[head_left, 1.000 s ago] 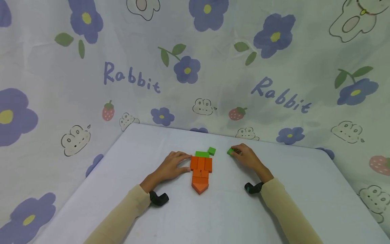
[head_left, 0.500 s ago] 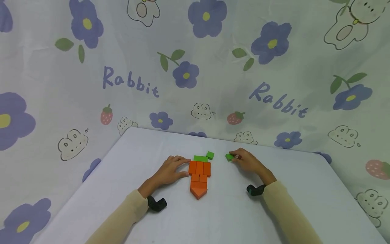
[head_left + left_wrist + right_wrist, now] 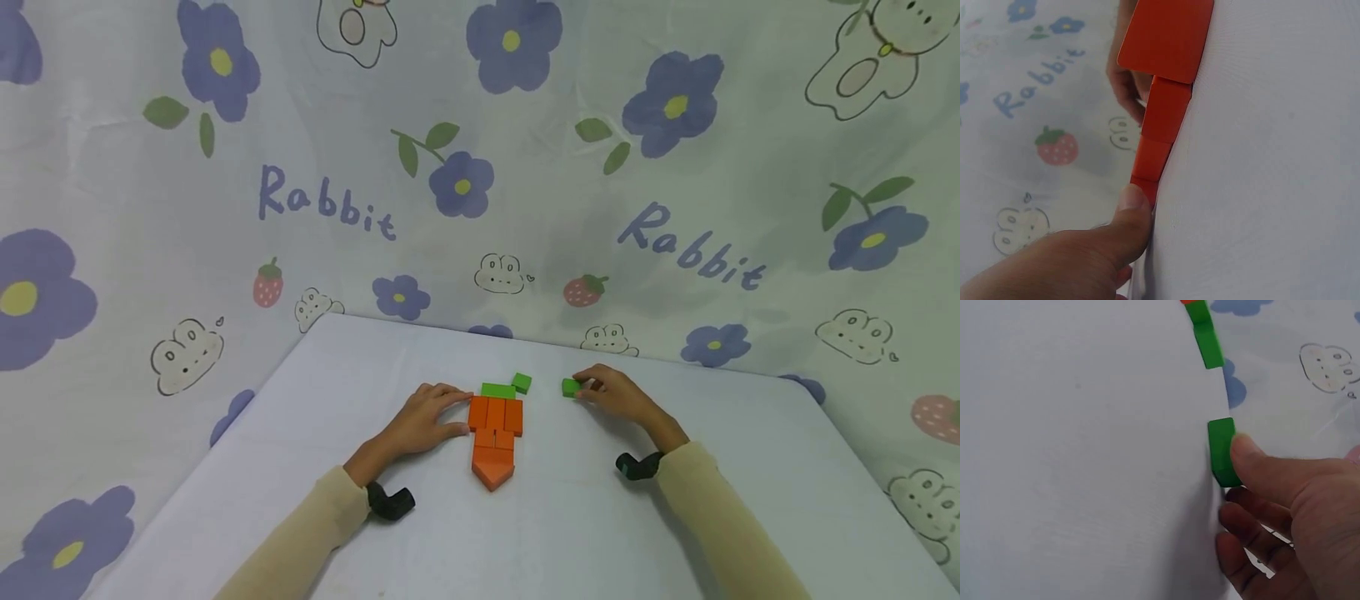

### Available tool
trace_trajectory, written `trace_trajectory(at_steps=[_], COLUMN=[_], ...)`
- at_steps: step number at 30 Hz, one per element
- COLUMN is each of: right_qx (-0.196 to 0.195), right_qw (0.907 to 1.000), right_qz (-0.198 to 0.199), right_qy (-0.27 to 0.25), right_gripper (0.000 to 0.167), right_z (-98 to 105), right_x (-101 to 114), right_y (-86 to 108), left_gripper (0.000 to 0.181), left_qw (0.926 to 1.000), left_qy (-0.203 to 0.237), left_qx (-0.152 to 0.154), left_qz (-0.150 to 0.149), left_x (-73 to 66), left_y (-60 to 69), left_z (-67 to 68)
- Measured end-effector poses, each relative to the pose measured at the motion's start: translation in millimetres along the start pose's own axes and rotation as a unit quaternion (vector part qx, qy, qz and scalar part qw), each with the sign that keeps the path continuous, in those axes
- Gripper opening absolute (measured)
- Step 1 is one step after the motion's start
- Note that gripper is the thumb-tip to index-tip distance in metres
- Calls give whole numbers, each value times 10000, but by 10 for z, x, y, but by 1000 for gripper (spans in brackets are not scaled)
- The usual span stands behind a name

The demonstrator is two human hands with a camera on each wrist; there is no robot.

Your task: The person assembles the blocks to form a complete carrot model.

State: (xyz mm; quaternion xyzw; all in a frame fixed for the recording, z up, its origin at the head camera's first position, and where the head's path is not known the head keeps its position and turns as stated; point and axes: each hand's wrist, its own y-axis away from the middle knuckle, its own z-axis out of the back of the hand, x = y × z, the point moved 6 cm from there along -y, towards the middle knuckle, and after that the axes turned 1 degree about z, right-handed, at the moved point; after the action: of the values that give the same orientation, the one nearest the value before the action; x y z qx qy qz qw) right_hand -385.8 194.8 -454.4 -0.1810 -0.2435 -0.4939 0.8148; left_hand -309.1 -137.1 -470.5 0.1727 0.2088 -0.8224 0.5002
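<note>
Orange blocks (image 3: 495,414) lie together in a shape that narrows to a pointed orange block (image 3: 492,468) nearest me. A flat green block (image 3: 498,391) sits against their far edge, with a small green block (image 3: 522,382) tilted at its right corner. My left hand (image 3: 422,421) rests at the left side of the orange blocks; in the left wrist view its thumb (image 3: 1133,199) touches the end one. To the right, my right hand (image 3: 618,396) pinches another green block (image 3: 1222,450), apart from the rest. Its thumb (image 3: 1249,454) presses one side; the index fingertip is hidden.
All the blocks lie on a white-covered table (image 3: 555,533). Behind it hangs a patterned cloth (image 3: 525,200) with flowers, rabbits and lettering. A black wrist camera (image 3: 391,502) is on the left wrist, another wrist camera (image 3: 637,466) on the right.
The green block in my right hand has been turned slightly, staying at about the same spot. My left hand keeps its place beside the orange blocks. The head view has shifted a little.
</note>
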Motion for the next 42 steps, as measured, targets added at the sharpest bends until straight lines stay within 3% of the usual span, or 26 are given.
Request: trace_trajectory(at_steps=[12, 17, 22, 30, 36, 42], right_qx=[2, -113, -227, -2, 19, 287], right_qw=[9994, 9999, 9989, 9965, 9942, 9945], right_qz=[-331, -45, 391, 832, 1074, 998], right_qy=[-72, -94, -94, 45, 103, 121], right_gripper=[31, 31, 31, 32, 31, 32], right_z=[17, 109, 215, 239, 116, -162], right_x=[31, 88, 317, 825, 1060, 1111], right_y=[-9, -35, -113, -335, -609, -735], left_gripper=[59, 59, 58, 60, 59, 60], left_qw=[10000, 10000, 10000, 9999, 9998, 10000], left_qy=[29, -28, -21, 0, -26, 21], left_qx=[10, -12, -16, 61, -168, -41], left_qz=[9, -43, 29, 97, 108, 67], left_x=[-23, -28, -15, -3, 21, 14], left_y=[16, 12, 17, -1, -27, -18], left_z=[10, 4, 1, 6, 60, -1])
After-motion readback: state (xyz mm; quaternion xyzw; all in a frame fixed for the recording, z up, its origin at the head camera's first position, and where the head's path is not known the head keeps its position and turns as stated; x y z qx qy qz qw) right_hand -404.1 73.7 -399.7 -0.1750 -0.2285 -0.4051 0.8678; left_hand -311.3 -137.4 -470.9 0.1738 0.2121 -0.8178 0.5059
